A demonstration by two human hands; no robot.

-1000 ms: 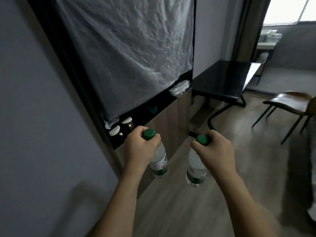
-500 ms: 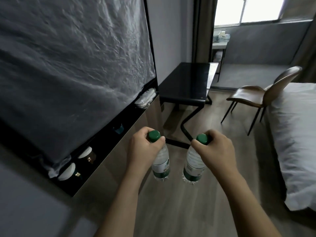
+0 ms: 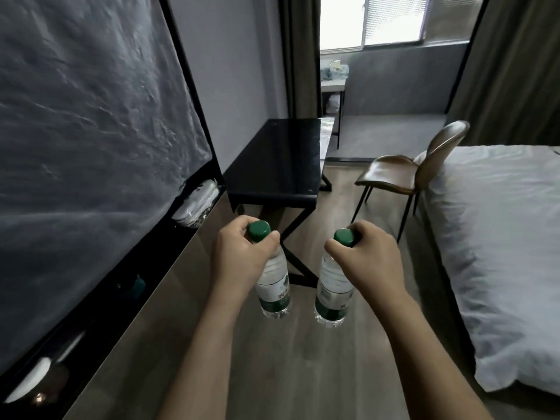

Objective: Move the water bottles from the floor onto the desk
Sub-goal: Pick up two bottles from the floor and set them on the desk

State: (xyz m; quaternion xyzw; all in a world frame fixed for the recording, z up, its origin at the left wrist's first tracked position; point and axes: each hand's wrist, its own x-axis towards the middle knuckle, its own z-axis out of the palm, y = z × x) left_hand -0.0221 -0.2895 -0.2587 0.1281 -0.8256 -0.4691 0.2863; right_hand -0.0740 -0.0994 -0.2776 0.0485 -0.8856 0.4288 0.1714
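I carry two clear water bottles with green caps and green-white labels, both hanging upright above the wooden floor. My left hand (image 3: 241,253) grips the neck of the left bottle (image 3: 273,291). My right hand (image 3: 368,257) grips the neck of the right bottle (image 3: 333,294). The black desk (image 3: 277,160) stands straight ahead, a short way beyond both hands, with its top bare.
A plastic-covered panel in a black frame (image 3: 91,131) fills the left side, with a low wooden cabinet (image 3: 157,286) below it. A brown chair (image 3: 412,168) stands right of the desk. A bed with white bedding (image 3: 497,244) runs along the right. Open floor lies between.
The view has swung right and moved forward: the desk, chair and bed have come closer and more central. Both hands still hold their bottles in the same grip.
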